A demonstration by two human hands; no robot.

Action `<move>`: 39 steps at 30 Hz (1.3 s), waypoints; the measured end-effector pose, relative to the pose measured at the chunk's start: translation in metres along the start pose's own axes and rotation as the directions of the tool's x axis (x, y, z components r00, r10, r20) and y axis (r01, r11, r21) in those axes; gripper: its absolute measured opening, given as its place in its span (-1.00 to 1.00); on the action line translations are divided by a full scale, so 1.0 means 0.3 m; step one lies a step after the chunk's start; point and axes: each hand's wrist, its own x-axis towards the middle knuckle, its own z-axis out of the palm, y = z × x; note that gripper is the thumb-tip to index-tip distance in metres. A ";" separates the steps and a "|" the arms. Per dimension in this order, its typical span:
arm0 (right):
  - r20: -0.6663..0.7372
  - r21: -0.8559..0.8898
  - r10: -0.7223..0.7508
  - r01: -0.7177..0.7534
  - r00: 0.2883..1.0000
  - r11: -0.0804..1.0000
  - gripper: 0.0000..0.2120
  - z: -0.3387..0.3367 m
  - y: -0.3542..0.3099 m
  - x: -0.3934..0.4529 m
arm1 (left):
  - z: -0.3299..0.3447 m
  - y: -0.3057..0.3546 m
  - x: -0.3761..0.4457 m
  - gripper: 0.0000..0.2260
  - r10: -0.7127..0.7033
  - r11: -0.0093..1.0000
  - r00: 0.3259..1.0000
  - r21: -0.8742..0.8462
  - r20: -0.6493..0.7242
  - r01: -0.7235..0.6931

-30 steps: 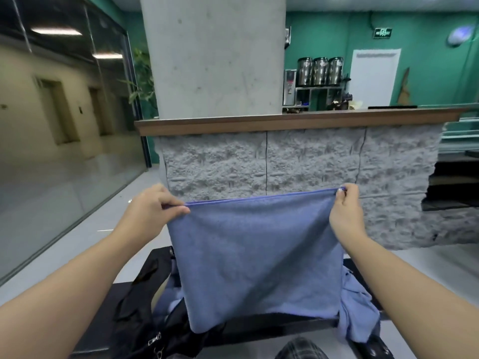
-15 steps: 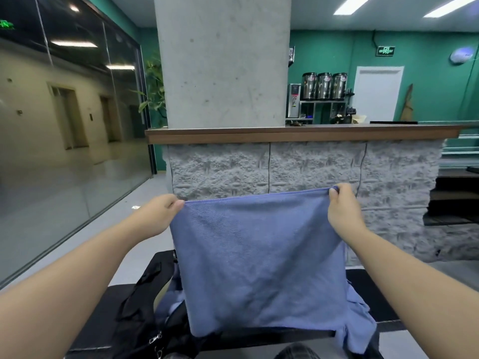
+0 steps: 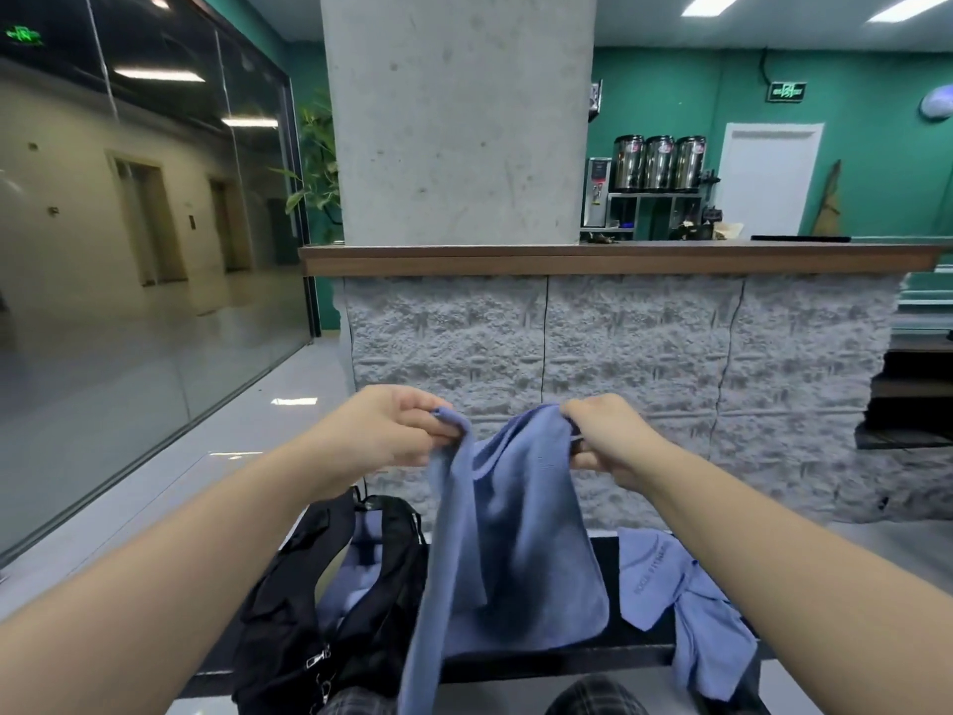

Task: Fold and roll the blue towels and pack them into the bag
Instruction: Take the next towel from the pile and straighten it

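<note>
- The person holds one blue towel up in the air, in front of the stone counter.
- The left hand pinches one top corner of it, with the fingers curled round the cloth.
- The right hand pinches the other top corner the same way.
- The two hands are near each other, so the towel sags in the middle and hangs down in soft folds. I think the corners are being brought together to fold it in half.
- Holding it by the top lets the rest hang straight, which I think makes a neat fold easier.
- The bottom of the towel hangs down over the black bench.
- A black bag sits on the left end of the bench, with its top open. Blue cloth shows inside it, maybe towels packed already.
- More blue towels lie in a loose heap on the right end, within reach, waiting to be done.
- This towel is not rolled yet, so folding looks like the step now.
</note>
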 end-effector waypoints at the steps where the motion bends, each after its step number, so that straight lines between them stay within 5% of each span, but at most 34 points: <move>1: 0.053 -0.009 -0.036 0.037 0.998 0.999 -0.84 0.023 -0.016 -0.021 | 0.021 0.009 -0.003 -0.74 0.059 0.992 0.998 0.116 -0.039 -0.054; 4: 0.174 -0.082 -0.157 0.173 0.972 0.981 -0.85 0.080 -0.053 -0.081 | 0.065 0.024 -0.001 -0.87 0.209 0.935 0.962 0.326 -0.178 -0.143; 10: 0.310 -0.100 -0.224 0.266 0.924 0.959 -0.84 0.139 -0.111 -0.190 | 0.080 0.032 -0.013 -0.93 0.416 0.806 0.889 0.530 -0.192 -0.263; 15: 0.308 -0.142 -0.264 0.318 0.914 0.937 -0.83 0.145 -0.133 -0.228 | 0.073 0.033 -0.038 -0.85 0.382 0.879 0.863 0.420 -0.332 -0.228; 31: 0.376 -0.281 -0.413 0.526 0.830 0.803 -0.92 0.145 -0.107 -0.221 | 0.041 0.023 -0.011 -0.86 0.357 0.908 0.880 0.339 -0.313 -0.248; 36: 0.271 -0.295 -0.420 0.490 0.866 0.820 -0.88 0.107 -0.084 -0.146 | 0.051 -0.044 0.016 -0.84 0.314 0.901 0.949 0.328 -0.038 -0.285; 39: 0.216 -0.355 -0.435 0.485 0.874 0.799 -0.86 0.060 -0.066 -0.114 | 0.056 -0.086 0.003 -0.84 0.238 0.746 0.959 0.604 0.150 -0.280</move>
